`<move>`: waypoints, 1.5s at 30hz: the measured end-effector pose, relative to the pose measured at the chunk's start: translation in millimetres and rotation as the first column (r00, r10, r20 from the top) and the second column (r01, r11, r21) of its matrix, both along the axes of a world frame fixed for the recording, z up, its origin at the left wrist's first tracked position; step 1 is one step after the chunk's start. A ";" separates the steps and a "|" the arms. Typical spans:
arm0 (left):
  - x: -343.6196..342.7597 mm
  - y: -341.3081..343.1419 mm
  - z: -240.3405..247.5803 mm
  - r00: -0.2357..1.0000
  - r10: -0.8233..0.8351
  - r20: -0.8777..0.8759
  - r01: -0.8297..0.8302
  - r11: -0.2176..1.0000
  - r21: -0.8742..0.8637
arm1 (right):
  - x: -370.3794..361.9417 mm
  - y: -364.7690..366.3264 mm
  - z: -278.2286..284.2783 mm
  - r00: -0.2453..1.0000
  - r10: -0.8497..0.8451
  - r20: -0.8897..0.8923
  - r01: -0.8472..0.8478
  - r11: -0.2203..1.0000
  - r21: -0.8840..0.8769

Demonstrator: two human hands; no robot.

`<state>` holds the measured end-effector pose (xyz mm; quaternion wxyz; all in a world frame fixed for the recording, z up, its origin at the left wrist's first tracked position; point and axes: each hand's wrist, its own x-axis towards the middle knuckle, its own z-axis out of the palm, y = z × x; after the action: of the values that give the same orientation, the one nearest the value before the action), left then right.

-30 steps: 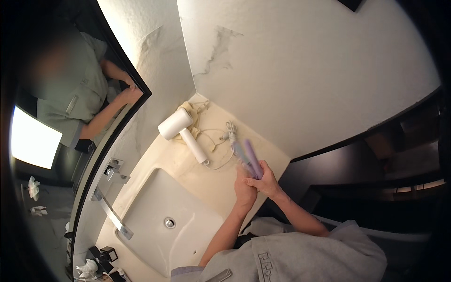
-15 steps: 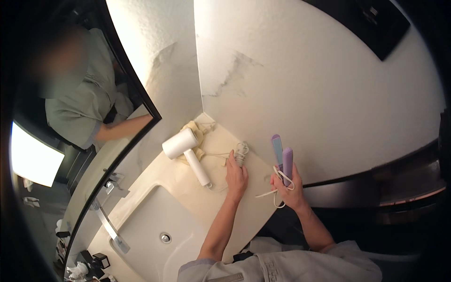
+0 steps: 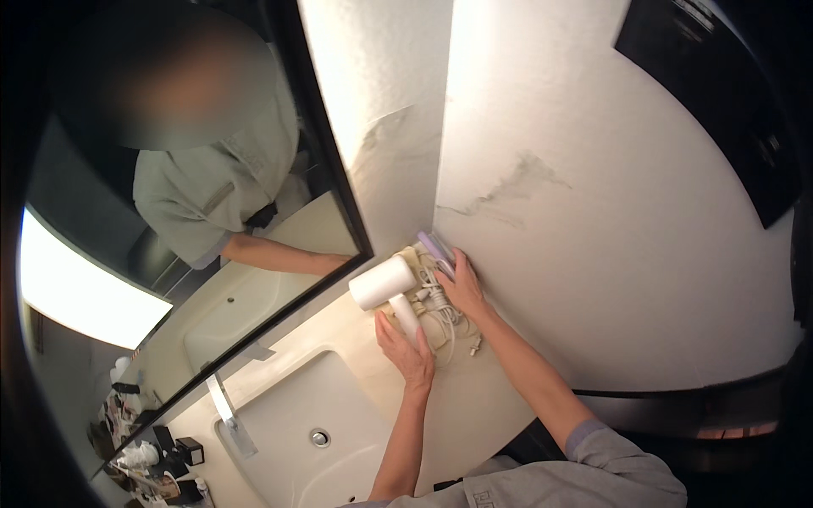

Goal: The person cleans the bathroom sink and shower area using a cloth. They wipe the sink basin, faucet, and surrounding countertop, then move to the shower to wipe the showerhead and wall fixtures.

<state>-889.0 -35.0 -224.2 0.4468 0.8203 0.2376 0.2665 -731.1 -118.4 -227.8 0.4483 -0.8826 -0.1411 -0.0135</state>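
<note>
A white hair dryer (image 3: 383,282) lies on the counter in the corner by the mirror. My left hand (image 3: 408,360) is closed around its handle, thumb on one side and fingers on the other. Just behind and to the right, my right hand (image 3: 462,289) grips a purple hair straightener (image 3: 434,251) that rests close to the wall. Between the two tools lies a loose bundle of pale cord (image 3: 434,298) with a plug (image 3: 476,344) at its near side. A yellowish cloth (image 3: 412,256) shows in part from beneath the dryer and cords.
The white sink (image 3: 292,423) sits in the counter, with a chrome faucet (image 3: 229,415) at its left. A black-framed mirror (image 3: 339,169) rises along the left. Small bottles and a black box (image 3: 190,450) stand at the lower left. A dark panel (image 3: 720,102) hangs on the right wall.
My right hand has carried the straightener left into the corner and down beside the dryer. My left hand has gone from the coiled cord to the dryer's handle. The view has shifted.
</note>
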 end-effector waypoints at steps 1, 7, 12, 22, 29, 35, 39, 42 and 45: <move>-1.3 8.3 -18.3 1.000 0.015 0.026 -0.016 0.999 0.034 | -5.9 3.5 -3.2 0.998 -0.007 0.065 0.009 0.999 -0.039; 18.1 -0.1 -30.0 0.993 -0.072 0.098 0.065 0.995 0.077 | -39.7 0.0 -6.4 0.921 0.125 0.369 -0.024 0.964 -0.266; -25.9 21.8 -33.9 0.986 -0.158 -0.051 0.165 0.965 0.204 | -157.1 -24.5 5.1 0.878 0.321 0.354 -0.269 0.944 -0.189; -55.5 71.9 -50.8 0.979 0.128 -0.156 -0.059 0.923 0.381 | -175.4 -25.9 -16.6 0.796 0.536 0.283 -0.185 0.660 -0.728; -154.4 8.5 -12.1 0.998 0.053 0.034 -0.059 0.973 0.225 | -271.1 -65.3 -37.3 0.792 0.601 0.103 -0.423 0.664 -0.616; -164.3 -152.3 12.4 0.976 -0.153 0.156 0.139 0.986 0.095 | -352.4 -245.3 -38.3 0.590 0.805 -0.060 -0.714 0.486 -0.503; -112.0 -246.8 19.6 0.944 -0.200 0.263 0.220 0.974 -0.049 | -388.0 -464.8 -104.1 0.915 0.282 -0.290 -0.383 0.834 -0.397; -77.4 -284.4 -24.8 0.958 -0.094 0.272 0.145 0.974 -0.175 | -353.7 -582.8 -107.4 0.929 -0.172 -0.328 0.057 0.941 -0.332; -65.7 -313.3 -48.5 0.959 -0.009 0.282 0.183 0.779 -0.600 | -305.3 -643.0 -81.5 0.877 -0.374 -0.301 0.371 0.926 -0.069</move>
<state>-954.8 -348.3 -272.7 0.7319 0.5959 0.2078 0.2571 -1036.4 -761.3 -309.3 0.4498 -0.8863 0.1031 0.0392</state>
